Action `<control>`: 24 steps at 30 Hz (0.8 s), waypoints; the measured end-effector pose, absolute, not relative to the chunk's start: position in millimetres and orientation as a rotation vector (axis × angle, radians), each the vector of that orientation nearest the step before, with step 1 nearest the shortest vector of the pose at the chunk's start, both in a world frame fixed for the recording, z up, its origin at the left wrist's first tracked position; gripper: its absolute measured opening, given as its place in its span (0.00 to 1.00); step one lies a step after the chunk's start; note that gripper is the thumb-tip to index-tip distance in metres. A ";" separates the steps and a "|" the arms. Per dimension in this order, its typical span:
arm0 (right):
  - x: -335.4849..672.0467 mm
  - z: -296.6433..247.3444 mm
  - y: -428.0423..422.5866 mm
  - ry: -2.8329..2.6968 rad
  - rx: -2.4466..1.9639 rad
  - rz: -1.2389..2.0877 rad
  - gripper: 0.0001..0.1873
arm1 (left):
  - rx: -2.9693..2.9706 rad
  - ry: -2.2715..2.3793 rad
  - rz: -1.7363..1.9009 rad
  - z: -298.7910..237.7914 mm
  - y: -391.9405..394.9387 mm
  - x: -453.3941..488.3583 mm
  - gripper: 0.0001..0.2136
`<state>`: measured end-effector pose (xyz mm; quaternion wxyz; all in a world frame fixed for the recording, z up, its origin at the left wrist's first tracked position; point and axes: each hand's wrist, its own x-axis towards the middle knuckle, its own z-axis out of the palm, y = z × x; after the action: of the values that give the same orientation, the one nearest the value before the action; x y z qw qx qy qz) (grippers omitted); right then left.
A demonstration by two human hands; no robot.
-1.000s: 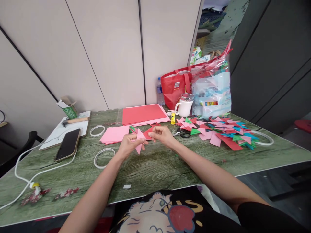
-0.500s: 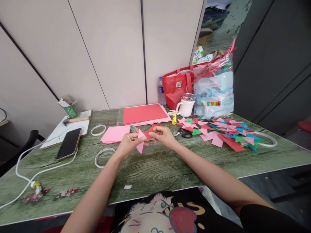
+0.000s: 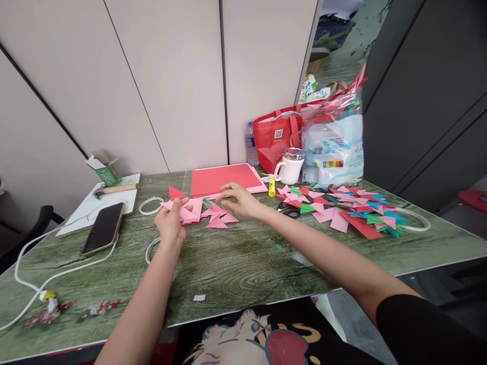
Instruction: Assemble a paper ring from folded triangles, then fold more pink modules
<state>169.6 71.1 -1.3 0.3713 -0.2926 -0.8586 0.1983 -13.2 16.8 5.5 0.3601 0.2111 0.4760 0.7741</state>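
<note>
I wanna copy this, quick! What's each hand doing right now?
Left hand: closed, pinching folded red and pink paper.
Right hand: open, nothing seen in it, near the pink folded pieces.

Table [image 3: 243, 258]: wood-grain surface, smooth, low sheen. Papers [image 3: 175, 193], folded: matt, smooth. Pieces [image 3: 216, 222]: matt paper. Pile [image 3: 340, 220]: matt paper. Sheets [image 3: 224, 179]: flat matt paper or card; which of the two cannot be told. Tote [image 3: 266, 147]: smooth, slight sheen. Clear bag [image 3: 333, 144]: thin plastic film, glossy, creased. Mug [image 3: 291, 172]: smooth, glossy. Lid [image 3: 294, 153]: shiny, metal-like. Bottle [image 3: 250, 146]: clear plastic, glossy. Phone [image 3: 102, 229]: dark, glossy, glass-like screen. Hammer [image 3: 124, 188]: smooth wooden handle, dark metal head. Box [image 3: 107, 177]: thin printed card. Cable [image 3: 63, 269]: smooth plastic sheath. Shirt [image 3: 414, 324]: matt black cloth. Wall [image 3: 171, 76]: smooth panels, satin finish.
</note>
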 end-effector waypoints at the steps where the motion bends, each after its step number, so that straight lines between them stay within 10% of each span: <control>1: 160.9 1.4 76.0 -2.275 -0.774 0.461 0.10 | 0.532 1.212 2.001 5.5 17.1 -12.9 0.03; 24: 196.8 -17.9 87.2 -2.212 -0.992 0.608 0.12 | 0.907 1.062 1.412 0.7 7.0 -4.3 0.09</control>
<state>196.8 87.2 -17.9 0.3157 -0.3765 -0.8398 0.2307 -4.3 7.0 0.7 0.5461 0.3825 0.4478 0.5957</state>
